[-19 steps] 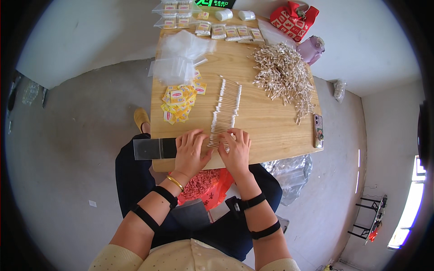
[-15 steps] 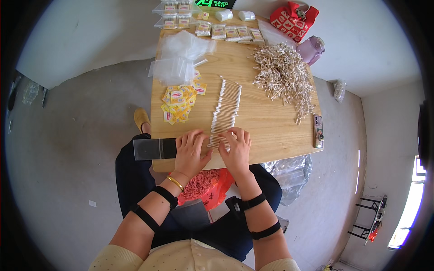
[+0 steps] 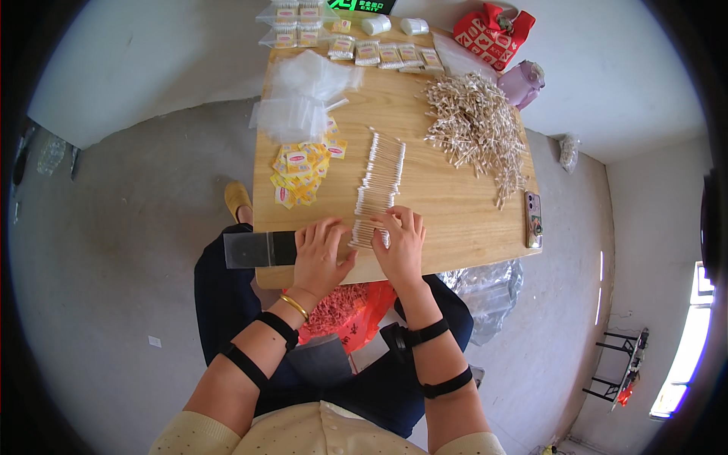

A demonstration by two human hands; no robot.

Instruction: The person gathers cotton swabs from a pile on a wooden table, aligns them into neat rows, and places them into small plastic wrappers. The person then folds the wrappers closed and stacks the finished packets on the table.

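A long row of cotton swabs (image 3: pixel 381 174) lies side by side on the wooden table in front of me. At the row's near end, my right hand (image 3: pixel 402 246) arches over the swabs, thumb and fingers apart, fingertips touching them. My left hand (image 3: pixel 320 254) rests just left of that end with its fingers stretched out and nothing visible in it. Beneath its fingers is the edge of a flat black and clear piece (image 3: pixel 262 250) that juts past the table's left edge. Yellow printed cards (image 3: pixel 297 171) are heaped beyond my left hand.
A big loose pile of cotton swabs (image 3: pixel 478 125) covers the right side of the table (image 3: pixel 447 224). Clear plastic bags (image 3: pixel 299 91) lie far left, with filled packs (image 3: pixel 368 53) behind. A phone (image 3: pixel 534 220), purple jug (image 3: pixel 522 83) and red bag (image 3: pixel 494 36) line the right.
My right hand has shifted slightly up and to the right along the near end of the swab row. My left hand stays in place.
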